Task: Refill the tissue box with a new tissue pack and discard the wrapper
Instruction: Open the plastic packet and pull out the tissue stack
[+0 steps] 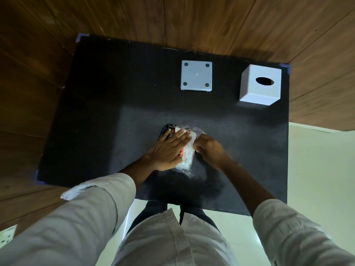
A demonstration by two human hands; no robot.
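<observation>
A tissue pack (185, 156) in a clear wrapper with a black and red printed end lies in the middle of the black table (96, 112). My left hand (169, 148) lies flat on top of the pack, fingers spread, pressing it down. My right hand (208, 148) is curled at the pack's right edge, its fingertips pinching the clear wrapper. The white cube tissue box cover (259, 86) with an oval slot on top stands at the back right. Its separate square base plate (196, 75), with a round foot at each corner, lies at the back centre.
The table is ringed by wooden flooring (48, 93) at left and back, and pale tiles (317, 160) at right. Blue tape marks the table's corners. My torso and legs are at the table's near edge.
</observation>
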